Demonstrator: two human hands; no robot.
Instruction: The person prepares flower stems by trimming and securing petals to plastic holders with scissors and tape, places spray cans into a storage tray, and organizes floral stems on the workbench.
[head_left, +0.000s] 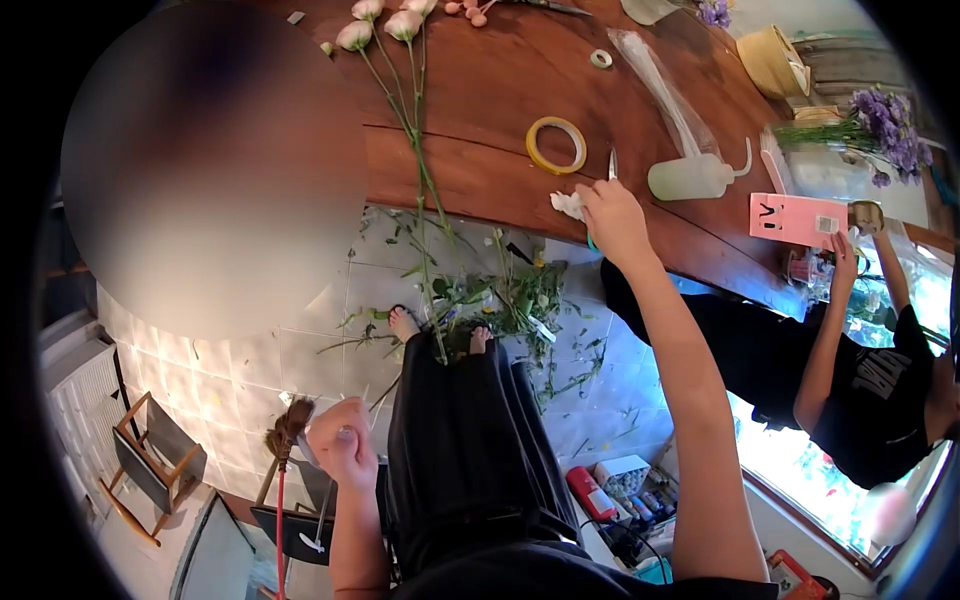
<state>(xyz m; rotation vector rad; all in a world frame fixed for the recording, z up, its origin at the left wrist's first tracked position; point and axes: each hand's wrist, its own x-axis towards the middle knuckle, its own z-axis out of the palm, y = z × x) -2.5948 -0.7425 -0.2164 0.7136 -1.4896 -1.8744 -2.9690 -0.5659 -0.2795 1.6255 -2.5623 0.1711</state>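
Observation:
At the table's front edge, my right hand [612,218] has its fingers closed on a crumpled piece of white tissue [567,204]. A scissors blade [613,163] points away from beneath that hand, with a bit of teal handle by the palm. My left hand [343,443] is raised low in front of me, curled into a fist; whatever is inside it is hidden. Pale pink roses [403,25] lie on the wooden table [480,90], their long green stems [418,150] reaching past its edge. A roll of yellow tape [556,145] lies near my right hand.
A squeeze bottle [690,177] and a clear plastic sleeve [665,95] are on the table's right side. A person [840,370] at right holds a pink box [797,218]. Cut stems and leaves [530,300] litter the floor. A chair [150,465] stands lower left.

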